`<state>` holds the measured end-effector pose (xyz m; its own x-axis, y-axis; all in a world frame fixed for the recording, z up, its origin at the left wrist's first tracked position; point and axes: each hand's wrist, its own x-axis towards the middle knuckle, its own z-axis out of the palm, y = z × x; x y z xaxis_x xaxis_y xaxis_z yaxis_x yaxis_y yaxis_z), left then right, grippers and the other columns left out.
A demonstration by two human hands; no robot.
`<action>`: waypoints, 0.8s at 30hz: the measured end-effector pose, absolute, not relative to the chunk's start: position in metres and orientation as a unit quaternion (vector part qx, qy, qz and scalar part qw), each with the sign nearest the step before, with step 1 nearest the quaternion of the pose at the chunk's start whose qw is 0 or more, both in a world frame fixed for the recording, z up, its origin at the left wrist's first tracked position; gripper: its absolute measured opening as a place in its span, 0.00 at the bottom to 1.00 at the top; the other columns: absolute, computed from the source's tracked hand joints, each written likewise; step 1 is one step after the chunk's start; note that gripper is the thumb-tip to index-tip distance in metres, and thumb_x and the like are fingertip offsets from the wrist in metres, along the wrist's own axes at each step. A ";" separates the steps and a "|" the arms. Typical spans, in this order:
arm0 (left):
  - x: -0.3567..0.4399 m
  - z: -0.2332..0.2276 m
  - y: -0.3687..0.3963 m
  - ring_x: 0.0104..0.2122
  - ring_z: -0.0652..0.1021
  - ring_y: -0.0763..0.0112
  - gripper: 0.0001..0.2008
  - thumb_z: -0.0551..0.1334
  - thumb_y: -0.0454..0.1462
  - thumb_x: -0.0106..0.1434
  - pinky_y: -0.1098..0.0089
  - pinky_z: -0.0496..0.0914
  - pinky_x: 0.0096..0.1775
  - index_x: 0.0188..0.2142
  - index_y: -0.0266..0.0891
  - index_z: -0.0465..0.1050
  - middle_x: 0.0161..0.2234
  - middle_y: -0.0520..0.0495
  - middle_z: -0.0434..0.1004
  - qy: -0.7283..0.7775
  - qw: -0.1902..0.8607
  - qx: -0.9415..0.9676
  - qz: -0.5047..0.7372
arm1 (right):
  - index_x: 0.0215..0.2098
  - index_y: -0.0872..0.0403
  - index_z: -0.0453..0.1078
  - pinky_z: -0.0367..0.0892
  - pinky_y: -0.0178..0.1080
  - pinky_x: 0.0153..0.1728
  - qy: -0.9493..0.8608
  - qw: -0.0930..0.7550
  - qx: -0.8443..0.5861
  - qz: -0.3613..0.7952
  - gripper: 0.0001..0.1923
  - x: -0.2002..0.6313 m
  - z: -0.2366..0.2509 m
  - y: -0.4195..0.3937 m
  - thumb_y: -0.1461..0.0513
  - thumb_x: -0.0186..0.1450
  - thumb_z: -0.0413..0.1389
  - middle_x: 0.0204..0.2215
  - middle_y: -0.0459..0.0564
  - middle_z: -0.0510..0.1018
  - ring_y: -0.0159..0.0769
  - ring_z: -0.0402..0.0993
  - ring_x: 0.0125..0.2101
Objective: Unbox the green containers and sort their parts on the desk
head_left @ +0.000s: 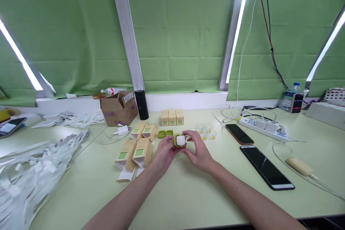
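A small olive-green case with a white rounded block [180,140] in it is held up over the middle of the table. My left hand [165,152] grips its left side, fingers curled under and thumb on the edge. From the right, my right hand [199,152] closes its thumb and fingertips on the same case. Just behind lie two green case pieces [165,134], side by side. Left of my hands stand several tan cartons with green labels [143,151], the front ones with white flaps open. Several clear little boxes with yellow bits [206,131] sit behind my right hand.
Three closed tan boxes [172,117] stand at the back, beside a black cylinder [141,105] and an open cardboard box [118,109]. White straps [40,172] heap at left. Two phones [266,167], a power strip [262,128] and loose cables occupy the right side.
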<state>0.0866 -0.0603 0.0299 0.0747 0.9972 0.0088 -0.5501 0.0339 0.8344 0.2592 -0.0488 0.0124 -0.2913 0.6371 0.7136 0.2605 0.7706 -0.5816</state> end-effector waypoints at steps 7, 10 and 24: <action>0.094 0.031 -0.066 0.36 0.86 0.62 0.17 0.76 0.36 0.55 0.68 0.79 0.39 0.40 0.36 0.73 0.37 0.41 0.85 0.323 0.665 0.386 0.552 | 0.56 0.46 0.68 0.72 0.52 0.54 -0.761 0.553 -0.261 0.216 0.25 0.262 0.020 -0.051 0.68 0.63 0.60 0.54 0.54 0.75 0.47 0.71 0.56; 0.095 0.029 -0.066 0.39 0.85 0.61 0.18 0.76 0.38 0.55 0.65 0.79 0.42 0.41 0.35 0.75 0.38 0.40 0.84 0.341 0.654 0.427 0.523 | 0.54 0.46 0.70 0.70 0.52 0.57 -0.737 0.558 -0.263 0.276 0.23 0.262 0.026 -0.055 0.66 0.62 0.62 0.54 0.52 0.76 0.46 0.72 0.56; 0.090 0.018 -0.066 0.58 0.75 0.59 0.25 0.66 0.33 0.65 0.55 0.69 0.58 0.60 0.48 0.65 0.56 0.42 0.74 0.391 0.285 0.671 0.563 | 0.51 0.48 0.69 0.72 0.45 0.51 -0.652 0.586 -0.225 0.425 0.21 0.267 0.020 -0.048 0.52 0.64 0.66 0.47 0.51 0.74 0.42 0.73 0.49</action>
<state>0.0896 -0.0663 0.0183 0.0616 0.8445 0.5320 0.2034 -0.5324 0.8217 0.2669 -0.0485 0.0198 -0.2115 0.7922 0.5724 -0.2047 0.5368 -0.8185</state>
